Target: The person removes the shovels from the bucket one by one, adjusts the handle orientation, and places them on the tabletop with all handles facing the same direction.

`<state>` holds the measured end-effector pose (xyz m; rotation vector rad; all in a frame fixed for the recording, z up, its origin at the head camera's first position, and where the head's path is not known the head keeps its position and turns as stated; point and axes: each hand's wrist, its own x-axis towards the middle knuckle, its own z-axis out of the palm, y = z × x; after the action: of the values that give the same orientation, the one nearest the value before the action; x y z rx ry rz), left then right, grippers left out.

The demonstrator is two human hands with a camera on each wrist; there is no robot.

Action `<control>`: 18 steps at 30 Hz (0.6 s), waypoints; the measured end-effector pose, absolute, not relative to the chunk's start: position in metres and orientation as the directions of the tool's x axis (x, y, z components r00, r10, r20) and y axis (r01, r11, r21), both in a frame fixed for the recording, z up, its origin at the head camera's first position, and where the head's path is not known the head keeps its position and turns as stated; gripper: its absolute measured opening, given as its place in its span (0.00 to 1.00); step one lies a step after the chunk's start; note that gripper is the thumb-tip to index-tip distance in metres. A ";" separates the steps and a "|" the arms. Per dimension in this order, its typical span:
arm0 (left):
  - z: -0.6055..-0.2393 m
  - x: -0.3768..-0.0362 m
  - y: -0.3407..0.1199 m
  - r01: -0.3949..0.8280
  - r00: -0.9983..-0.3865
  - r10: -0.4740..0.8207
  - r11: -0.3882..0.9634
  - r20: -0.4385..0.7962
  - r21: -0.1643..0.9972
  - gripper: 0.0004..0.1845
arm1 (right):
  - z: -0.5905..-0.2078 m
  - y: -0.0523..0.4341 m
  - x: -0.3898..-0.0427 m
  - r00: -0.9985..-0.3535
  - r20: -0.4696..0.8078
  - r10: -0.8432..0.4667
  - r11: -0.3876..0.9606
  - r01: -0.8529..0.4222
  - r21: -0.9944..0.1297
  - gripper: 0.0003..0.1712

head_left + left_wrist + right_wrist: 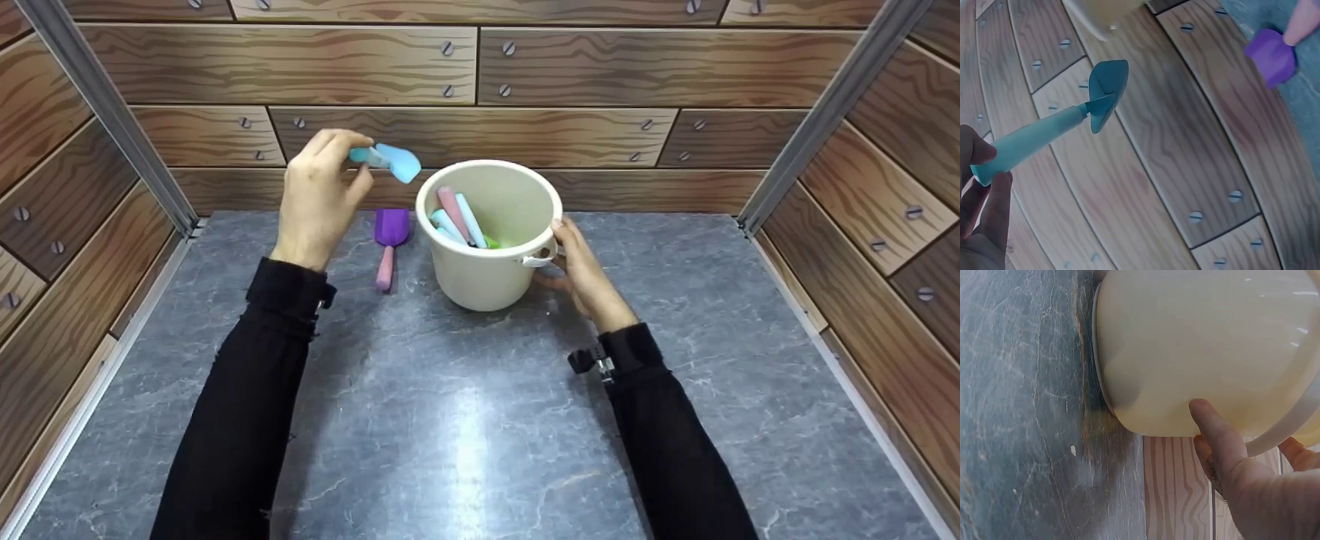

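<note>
A cream plastic bucket (487, 262) stands on the grey marble-patterned table (465, 420), with several pastel toy tools (459, 217) standing inside it. My left hand (319, 195) is raised left of the bucket and pinches the handle of a light blue toy shovel (390, 160), blade pointing toward the bucket rim. In the left wrist view the blue shovel (1053, 129) sticks out from my fingertips (985, 185). My right hand (581, 270) holds the bucket's right side by its handle; the right wrist view shows my thumb (1216, 433) pressed on the bucket wall (1202, 343).
A purple toy shovel with a pink handle (389, 244) lies on the table left of the bucket, also visible as a purple blade (1272, 55). Wood-patterned walls (480, 90) close in the back and both sides. Bare tabletop stretches toward the front.
</note>
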<state>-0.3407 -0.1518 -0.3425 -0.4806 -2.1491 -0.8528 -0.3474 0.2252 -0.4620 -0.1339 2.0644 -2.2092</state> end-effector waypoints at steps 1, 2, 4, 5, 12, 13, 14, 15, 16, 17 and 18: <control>-0.345 -0.341 -0.154 0.565 -0.647 0.061 0.708 0.760 0.424 0.14 | -0.462 0.225 -0.347 -0.989 -0.015 -0.144 -0.067 0.025 -0.997 0.41; -0.347 -0.342 -0.155 0.558 -0.654 0.059 0.711 0.754 0.428 0.14 | -0.462 0.225 -0.347 -0.989 -0.016 -0.144 -0.069 0.027 -0.997 0.41; -0.353 -0.343 -0.159 0.543 -0.668 0.055 0.718 0.742 0.435 0.14 | -0.462 0.226 -0.347 -0.989 -0.019 -0.145 -0.071 0.029 -0.997 0.41; -0.355 -0.344 -0.161 0.536 -0.674 0.050 0.720 0.737 0.440 0.14 | -0.462 0.226 -0.347 -0.989 -0.019 -0.146 -0.071 0.030 -0.997 0.41; -0.371 -0.348 -0.172 0.499 -0.700 0.028 0.734 0.714 0.461 0.15 | -0.462 0.225 -0.347 -0.989 -0.020 -0.150 -0.061 0.029 -0.998 0.42; -0.374 -0.349 -0.173 0.496 -0.701 0.024 0.735 0.713 0.463 0.15 | -0.462 0.225 -0.347 -0.989 -0.020 -0.149 -0.059 0.029 -0.998 0.42; -0.376 -0.349 -0.174 0.491 -0.704 0.023 0.737 0.710 0.464 0.15 | -0.461 0.225 -0.347 -0.989 -0.021 -0.148 -0.056 0.030 -0.998 0.42; -0.378 -0.350 -0.175 0.486 -0.707 0.021 0.741 0.707 0.464 0.15 | -0.461 0.225 -0.347 -0.989 -0.023 -0.146 -0.056 0.032 -0.998 0.42; -0.380 -0.350 -0.177 0.482 -0.709 0.019 0.743 0.705 0.465 0.15 | -0.461 0.225 -0.347 -0.989 -0.024 -0.143 -0.055 0.032 -0.998 0.42; -0.381 -0.351 -0.178 0.479 -0.712 0.019 0.744 0.702 0.466 0.15 | -0.461 0.225 -0.347 -0.990 -0.025 -0.141 -0.054 0.033 -0.998 0.42; -0.383 -0.352 -0.179 0.476 -0.714 0.017 0.746 0.700 0.466 0.15 | -0.461 0.225 -0.347 -0.990 -0.026 -0.140 -0.053 0.034 -0.998 0.42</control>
<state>-0.3517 -0.1791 -0.3835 -0.3685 -2.2426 -0.8457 -0.3474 0.2248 -0.4614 -0.1170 2.0749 -2.1939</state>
